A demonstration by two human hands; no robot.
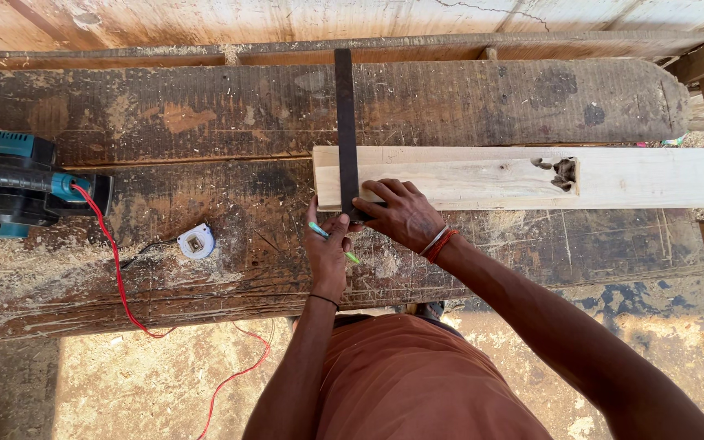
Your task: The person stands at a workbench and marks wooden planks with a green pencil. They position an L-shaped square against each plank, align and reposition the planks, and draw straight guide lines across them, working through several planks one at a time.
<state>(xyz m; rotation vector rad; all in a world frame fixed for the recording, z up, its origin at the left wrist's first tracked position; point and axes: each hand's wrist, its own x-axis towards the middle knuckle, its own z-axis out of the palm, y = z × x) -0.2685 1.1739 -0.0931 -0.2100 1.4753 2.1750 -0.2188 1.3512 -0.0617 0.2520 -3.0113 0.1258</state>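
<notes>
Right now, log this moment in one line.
left hand: green pencil | right hand: pressing try square | on pale plank

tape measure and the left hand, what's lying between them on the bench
In the head view, only bare, dark, sawdust-dusted bench lies between the small white tape measure and the left hand, which holds a green pencil.

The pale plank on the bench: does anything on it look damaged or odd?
Yes. The pale plank has a dark, ragged hole in its top face, right of the black square, like a fallen-out knot. The rest looks sound.
</notes>
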